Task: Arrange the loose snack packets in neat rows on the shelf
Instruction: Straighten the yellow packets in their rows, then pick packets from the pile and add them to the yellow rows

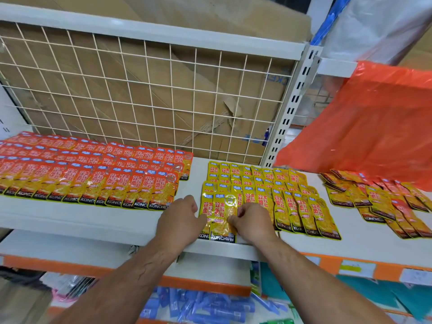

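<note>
Yellow snack packets (292, 206) lie in overlapping rows in the middle of the white shelf (93, 218), each row lapping over the one behind it, the labels reading toward me. At the near left corner of that block sits the front packet (221, 220), its black lower edge close to the near lip of the shelf and lying over the packet beside it. My right grip (253, 222) is clenched on that front packet, thumb and curled fingers pinching its right side. My left grip (181, 218) rests on the shelf just left of the same packet, fingers curled under, knuckles against its left edge; whether it actually holds the edge I cannot tell. To the left, apart from the yellow block with a bare strip of shelf between, red snack packets (93, 178) are laid in tidy overlapping rows that run off the left side. To the far right, loose packets (378, 204) lie in a muddled, slanting heap, partly under an orange plastic bag (374, 127) that hangs above them. Behind the shelf stands a white wire grid (140, 90) with brown cardboard (198, 73) behind it. Below, blurred blue packs (198, 305) fill a lower shelf.
</note>
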`<act>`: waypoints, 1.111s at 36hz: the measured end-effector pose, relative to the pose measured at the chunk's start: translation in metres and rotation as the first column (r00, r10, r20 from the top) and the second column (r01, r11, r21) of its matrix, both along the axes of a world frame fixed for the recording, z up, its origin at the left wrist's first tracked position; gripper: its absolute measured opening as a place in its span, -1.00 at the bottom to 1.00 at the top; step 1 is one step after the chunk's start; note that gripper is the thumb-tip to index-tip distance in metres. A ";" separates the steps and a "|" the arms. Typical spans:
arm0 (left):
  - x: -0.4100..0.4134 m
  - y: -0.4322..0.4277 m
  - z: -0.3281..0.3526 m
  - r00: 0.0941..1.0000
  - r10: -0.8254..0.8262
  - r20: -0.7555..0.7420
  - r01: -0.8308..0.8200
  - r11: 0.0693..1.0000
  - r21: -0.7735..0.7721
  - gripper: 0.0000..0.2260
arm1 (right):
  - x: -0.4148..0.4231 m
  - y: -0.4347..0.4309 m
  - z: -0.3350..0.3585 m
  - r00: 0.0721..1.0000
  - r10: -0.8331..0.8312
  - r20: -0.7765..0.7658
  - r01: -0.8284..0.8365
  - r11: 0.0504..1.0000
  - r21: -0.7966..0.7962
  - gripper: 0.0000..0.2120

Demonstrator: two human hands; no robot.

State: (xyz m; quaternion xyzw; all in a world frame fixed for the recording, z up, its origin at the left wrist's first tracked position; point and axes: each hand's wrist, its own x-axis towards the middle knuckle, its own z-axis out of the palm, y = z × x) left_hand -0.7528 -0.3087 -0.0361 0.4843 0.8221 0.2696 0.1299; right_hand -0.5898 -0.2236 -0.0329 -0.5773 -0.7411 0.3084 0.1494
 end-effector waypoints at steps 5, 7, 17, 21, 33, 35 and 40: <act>0.004 -0.002 0.002 0.999 -0.018 -0.040 0.019 1.000 0.020 -0.81 | -0.002 -0.003 0.002 0.996 -0.022 0.082 0.018 0.999 0.049 -0.80; 0.005 -0.002 0.003 0.999 -0.029 -0.046 0.030 0.999 0.023 -0.81 | -0.003 -0.004 0.002 0.994 -0.022 0.111 0.015 0.998 0.064 -0.80; 0.016 0.003 -0.004 0.969 -0.149 -0.196 0.169 0.982 0.089 -0.74 | 0.005 -0.008 0.004 0.987 -0.003 0.161 -0.021 0.988 0.150 -0.73; 0.029 0.012 -0.004 0.927 -0.247 -0.282 0.283 0.954 0.096 -0.61 | 0.022 -0.010 0.003 0.967 0.050 0.251 -0.126 0.947 0.297 -0.73; 0.113 0.049 0.003 0.805 -0.512 -0.301 0.545 0.838 0.033 -0.46 | 0.124 -0.005 0.017 0.897 -0.007 0.441 -0.174 0.913 0.368 -0.38; 0.130 0.055 0.007 0.792 -0.531 -0.302 0.566 0.824 0.036 -0.45 | 0.144 -0.003 0.016 0.908 -0.050 0.415 -0.123 0.917 0.380 -0.39; 0.178 0.077 0.010 0.736 -0.597 -0.319 0.626 0.780 -0.013 -0.47 | 0.195 0.009 0.017 0.913 -0.090 0.398 -0.071 0.925 0.372 -0.39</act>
